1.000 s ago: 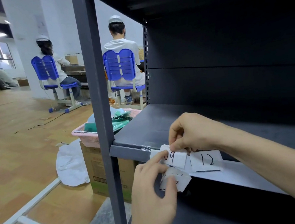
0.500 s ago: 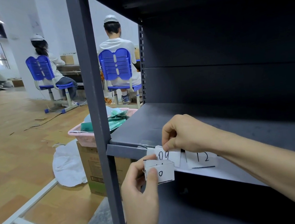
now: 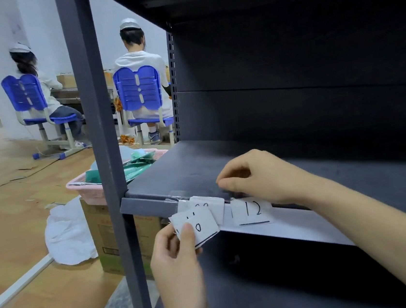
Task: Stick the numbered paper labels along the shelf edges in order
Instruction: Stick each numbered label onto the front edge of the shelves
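Now the right hand (image 3: 262,177) pinches a taped label (image 3: 218,209) onto the shelf edge (image 3: 149,206); the left hand (image 3: 179,263) grips loose labels (image 3: 202,226). The next number probably needs aligning beside it.

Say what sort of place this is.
Probably a small workshop or packing floor: two people in white caps sit on blue chairs at a bench, metal shelving carries numbered paper labels, and a pink basket sits on a cardboard box.

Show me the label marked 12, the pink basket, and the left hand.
label marked 12 (image 3: 252,210): head view, middle of the paper.
pink basket (image 3: 87,192): head view, its near wall.
left hand (image 3: 178,265): head view, back of the hand.
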